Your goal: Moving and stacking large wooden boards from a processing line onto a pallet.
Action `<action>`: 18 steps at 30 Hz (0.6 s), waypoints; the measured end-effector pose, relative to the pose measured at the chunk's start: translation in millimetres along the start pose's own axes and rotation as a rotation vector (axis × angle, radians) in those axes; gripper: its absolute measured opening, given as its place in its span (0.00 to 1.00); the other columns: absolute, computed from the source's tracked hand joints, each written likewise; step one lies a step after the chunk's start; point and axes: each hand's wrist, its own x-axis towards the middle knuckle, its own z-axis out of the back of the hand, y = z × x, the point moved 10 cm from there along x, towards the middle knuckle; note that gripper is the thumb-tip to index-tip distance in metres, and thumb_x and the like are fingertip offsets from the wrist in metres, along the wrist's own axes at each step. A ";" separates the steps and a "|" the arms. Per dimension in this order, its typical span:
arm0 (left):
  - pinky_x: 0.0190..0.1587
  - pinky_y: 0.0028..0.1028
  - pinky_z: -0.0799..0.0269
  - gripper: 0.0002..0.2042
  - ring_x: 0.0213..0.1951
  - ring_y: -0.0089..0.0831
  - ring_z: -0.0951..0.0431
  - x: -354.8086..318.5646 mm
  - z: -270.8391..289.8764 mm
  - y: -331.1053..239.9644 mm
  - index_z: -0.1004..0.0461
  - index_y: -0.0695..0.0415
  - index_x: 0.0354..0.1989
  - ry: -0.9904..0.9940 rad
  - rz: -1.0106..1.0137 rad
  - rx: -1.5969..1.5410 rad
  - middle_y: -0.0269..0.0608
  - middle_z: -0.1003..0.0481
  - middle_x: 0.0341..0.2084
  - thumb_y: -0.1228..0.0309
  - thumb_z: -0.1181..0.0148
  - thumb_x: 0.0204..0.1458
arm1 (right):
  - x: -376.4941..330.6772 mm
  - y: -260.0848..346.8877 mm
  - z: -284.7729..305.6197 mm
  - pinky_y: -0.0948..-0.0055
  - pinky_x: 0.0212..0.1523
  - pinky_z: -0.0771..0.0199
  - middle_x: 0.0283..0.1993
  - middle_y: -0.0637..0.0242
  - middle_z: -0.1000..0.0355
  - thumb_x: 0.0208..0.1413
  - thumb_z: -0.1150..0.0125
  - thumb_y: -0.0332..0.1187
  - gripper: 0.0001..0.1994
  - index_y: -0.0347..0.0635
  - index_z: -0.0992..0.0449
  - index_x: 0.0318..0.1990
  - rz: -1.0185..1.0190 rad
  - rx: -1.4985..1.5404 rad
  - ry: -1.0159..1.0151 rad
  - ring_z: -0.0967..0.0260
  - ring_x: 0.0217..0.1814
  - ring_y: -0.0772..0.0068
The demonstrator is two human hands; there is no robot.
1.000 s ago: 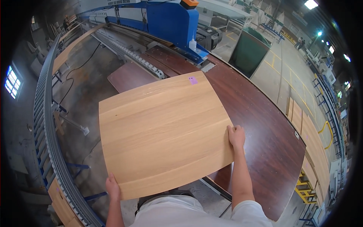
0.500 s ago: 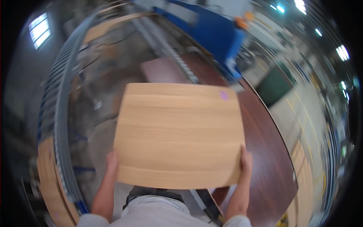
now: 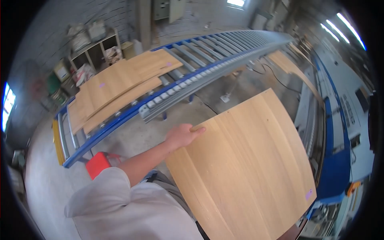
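A large light-wood panel (image 3: 244, 168) fills the space before me, tilted, with a small purple mark near its right corner. My left hand (image 3: 186, 136) is closed on the panel's left edge, thumb on the top face and the other fingers out of sight. My right hand is not in view; the panel and the lower rim of the picture hide that side. On the roller conveyor (image 3: 160, 91) at the left lie several wooden panels (image 3: 116, 84), loosely stacked, some with purple marks.
A red stool (image 3: 98, 165) stands on the floor at my left, close to the conveyor's near end. Against the wall is a shelf (image 3: 96, 54) with bags and boxes. A blue and grey machine (image 3: 340, 120) runs along the right. A cable (image 3: 276, 76) trails beyond the panel.
My view has swung left toward the roller conveyor with the stacked panels. The held panel has turned and sits lower right; my right hand has gone out of view.
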 end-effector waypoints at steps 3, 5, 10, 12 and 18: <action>0.35 0.36 0.31 0.31 0.34 0.44 0.24 -13.1 64.5 43.0 0.24 0.60 0.27 -0.127 0.031 -0.109 0.49 0.24 0.27 0.37 0.48 0.44 | 13.5 85.2 -38.5 0.61 0.41 0.33 0.35 0.48 0.29 0.59 0.57 0.48 0.25 0.29 0.26 0.39 0.075 0.069 0.125 0.32 0.40 0.56; 0.34 0.35 0.32 0.31 0.33 0.44 0.23 -25.1 111.6 82.4 0.24 0.61 0.27 -0.232 0.070 -0.115 0.49 0.24 0.26 0.38 0.47 0.44 | 12.2 155.4 -63.5 0.60 0.42 0.33 0.37 0.48 0.29 0.58 0.55 0.46 0.23 0.29 0.27 0.41 0.149 0.115 0.203 0.33 0.41 0.55; 0.32 0.34 0.32 0.30 0.31 0.43 0.23 -73.7 212.9 215.2 0.24 0.61 0.29 -0.475 0.226 -0.154 0.49 0.24 0.24 0.40 0.46 0.44 | -29.0 316.5 -127.2 0.57 0.46 0.35 0.43 0.50 0.31 0.55 0.52 0.43 0.21 0.31 0.29 0.46 0.287 0.187 0.382 0.35 0.46 0.52; 0.36 0.37 0.30 0.33 0.34 0.47 0.23 -98.8 242.3 280.3 0.24 0.62 0.29 -0.555 0.343 -0.256 0.52 0.23 0.27 0.36 0.48 0.42 | -58.4 375.0 -156.1 0.55 0.48 0.36 0.46 0.50 0.31 0.54 0.50 0.41 0.21 0.32 0.29 0.48 0.345 0.192 0.441 0.35 0.48 0.51; 0.36 0.33 0.30 0.32 0.32 0.40 0.22 -182.1 314.3 449.1 0.23 0.63 0.34 -0.784 0.616 -0.469 0.51 0.24 0.24 0.40 0.43 0.42 | -181.3 554.5 -270.4 0.70 0.49 0.36 0.46 0.54 0.27 0.62 0.58 0.47 0.26 0.26 0.29 0.48 0.515 0.367 0.756 0.32 0.47 0.65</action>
